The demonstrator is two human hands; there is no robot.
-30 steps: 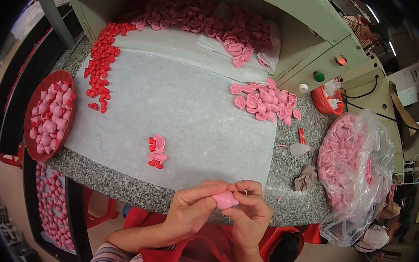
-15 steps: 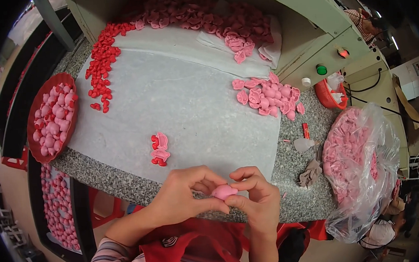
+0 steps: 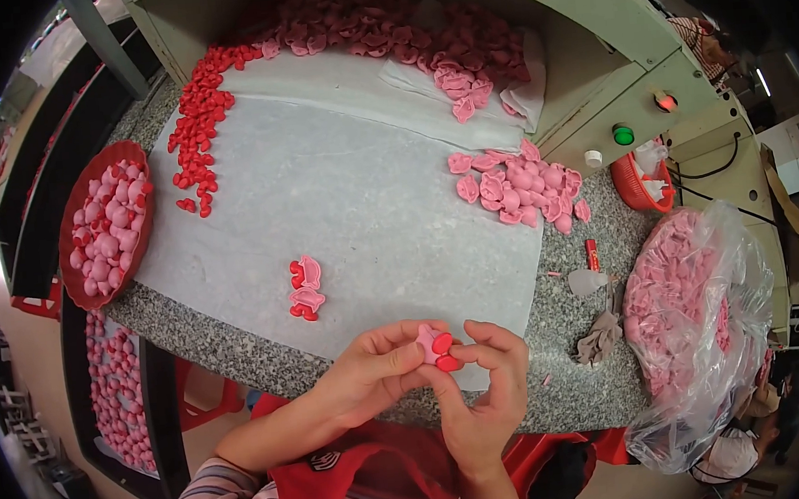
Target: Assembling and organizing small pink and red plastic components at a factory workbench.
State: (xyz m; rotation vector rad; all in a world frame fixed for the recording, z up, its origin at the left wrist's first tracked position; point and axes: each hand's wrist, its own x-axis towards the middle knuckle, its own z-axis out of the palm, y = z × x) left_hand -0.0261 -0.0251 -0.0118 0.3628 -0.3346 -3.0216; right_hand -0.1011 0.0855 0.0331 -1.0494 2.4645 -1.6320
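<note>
Above the bench's near edge I hold a small pink plastic figure (image 3: 428, 333) with two red oval feet. My left hand (image 3: 376, 362) pinches its pink body between thumb and fingers. My right hand (image 3: 486, 374) is closed against the red feet with its fingertips. On the white sheet (image 3: 339, 198) ahead lie two open pink half shells (image 3: 307, 272) with red feet set beside them. A pile of pink shells (image 3: 521, 188) sits at the sheet's right edge, and many loose red feet (image 3: 193, 153) form a strip along its left.
A red basket (image 3: 68, 233) of finished-looking pink figures stands at the left edge. More pink shells (image 3: 364, 32) fill the metal hood at the back. To the right are a clear plastic bag (image 3: 702, 395) over pink parts, a small bottle (image 3: 587, 282), a grey cloth (image 3: 599, 339) and a red-orange basket (image 3: 634, 189).
The pink figure has been turned in my hands, so its red feet now show on the right side. Both hands have stayed close together; the whole view has shifted slightly.
</note>
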